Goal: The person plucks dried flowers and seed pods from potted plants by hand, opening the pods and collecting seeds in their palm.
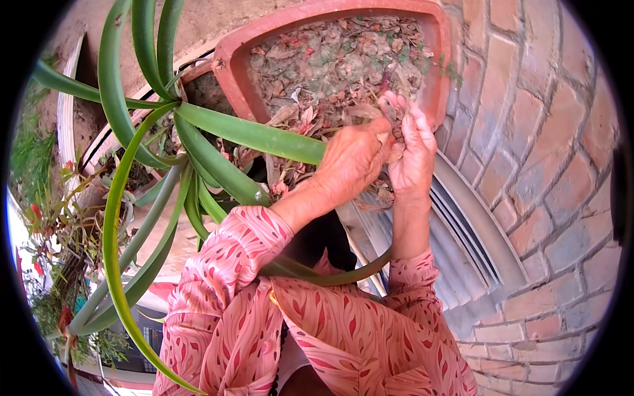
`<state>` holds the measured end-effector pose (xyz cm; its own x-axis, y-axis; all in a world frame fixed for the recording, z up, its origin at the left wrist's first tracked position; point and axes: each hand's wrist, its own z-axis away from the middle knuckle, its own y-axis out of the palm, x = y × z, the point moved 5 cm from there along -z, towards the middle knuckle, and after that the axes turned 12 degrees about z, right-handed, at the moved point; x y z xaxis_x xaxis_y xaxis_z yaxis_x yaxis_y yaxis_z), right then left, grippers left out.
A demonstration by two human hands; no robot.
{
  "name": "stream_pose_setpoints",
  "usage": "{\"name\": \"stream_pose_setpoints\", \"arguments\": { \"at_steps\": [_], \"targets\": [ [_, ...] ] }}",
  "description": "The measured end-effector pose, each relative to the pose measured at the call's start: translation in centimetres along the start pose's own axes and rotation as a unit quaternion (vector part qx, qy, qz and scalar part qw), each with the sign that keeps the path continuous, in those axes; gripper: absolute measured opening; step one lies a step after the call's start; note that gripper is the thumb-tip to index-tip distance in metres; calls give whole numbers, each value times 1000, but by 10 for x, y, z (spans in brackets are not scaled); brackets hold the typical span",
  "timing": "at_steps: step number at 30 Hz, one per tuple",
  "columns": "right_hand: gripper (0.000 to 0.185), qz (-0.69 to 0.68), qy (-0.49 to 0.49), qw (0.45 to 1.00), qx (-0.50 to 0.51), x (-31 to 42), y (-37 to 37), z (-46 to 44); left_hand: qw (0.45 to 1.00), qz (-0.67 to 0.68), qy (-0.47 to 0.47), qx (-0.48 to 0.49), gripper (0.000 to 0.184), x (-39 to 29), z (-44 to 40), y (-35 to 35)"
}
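My left hand [351,157] is closed in a pinch on dry, curled leaves, just over the near side of a terracotta-coloured planter [232,74]. Close beside it, my right hand [413,155] has its fingers bent around a withered plant stem; a dark reddish piece of it shows above the fingertips. The fingers partly hide what they grip. Dried brown and pinkish leaves [307,113] lie below and around both hands. Soil and leaf litter [337,56] fill the planter.
A large plant with long green strap leaves [247,134] spreads from the left, one leaf reaching my left wrist. A brick wall [522,125] stands at the right. Below the planter is a grey ribbed metal panel [456,244]. Red-flowered plants [66,224] grow at far left.
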<state>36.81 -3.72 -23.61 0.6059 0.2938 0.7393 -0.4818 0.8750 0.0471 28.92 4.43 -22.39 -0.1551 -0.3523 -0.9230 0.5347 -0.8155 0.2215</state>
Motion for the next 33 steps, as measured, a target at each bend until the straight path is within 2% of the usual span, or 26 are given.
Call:
{"name": "stream_pose_setpoints", "arguments": {
  "at_steps": [4,7,10,12,13,16,19,21,23,24,25,27,28,32,33],
  "targets": [
    [30,-8,6,1000,-16,2,-4,-2,999,46,-2,26,8,-6,5,3],
    [30,38,-11,999,4,4,-2,-1,994,61,-76,41,8,-16,7,-4],
    [30,87,-33,996,-1,3,0,1,992,108,37,50,9,-36,10,10],
    [30,69,-18,997,-12,1,1,2,994,66,39,73,8,-51,17,14],
    [30,61,-11,998,-18,2,1,2,994,84,-4,72,8,-52,18,16],
    [30,63,-19,998,-9,8,-7,-6,989,94,42,107,7,-53,26,12],
    [31,55,-41,998,-10,16,-12,-13,981,160,-20,109,8,-57,36,8],
    [32,70,-64,995,-23,20,-18,-16,985,129,-6,116,6,-62,43,1],
    [32,138,-83,986,-37,29,-21,-14,982,129,-16,138,5,-67,53,-4],
    [32,188,-108,975,-50,33,-24,-14,975,147,-67,154,4,-69,57,-8],
    [32,238,-132,960,-62,38,-26,-13,976,141,-67,155,4,-67,63,-11],
    [31,248,-138,956,-75,47,-22,-6,977,129,-65,157,3,-60,75,-14],
    [31,249,-148,954,-82,53,-18,-2,973,129,-124,148,4,-59,79,-17],
    [30,297,-219,925,-92,65,-20,2,971,124,-157,132,7,-50,99,-22],
    [28,307,-197,927,-85,64,-17,4,972,119,-154,129,7,-51,99,-23]
  ]
}}
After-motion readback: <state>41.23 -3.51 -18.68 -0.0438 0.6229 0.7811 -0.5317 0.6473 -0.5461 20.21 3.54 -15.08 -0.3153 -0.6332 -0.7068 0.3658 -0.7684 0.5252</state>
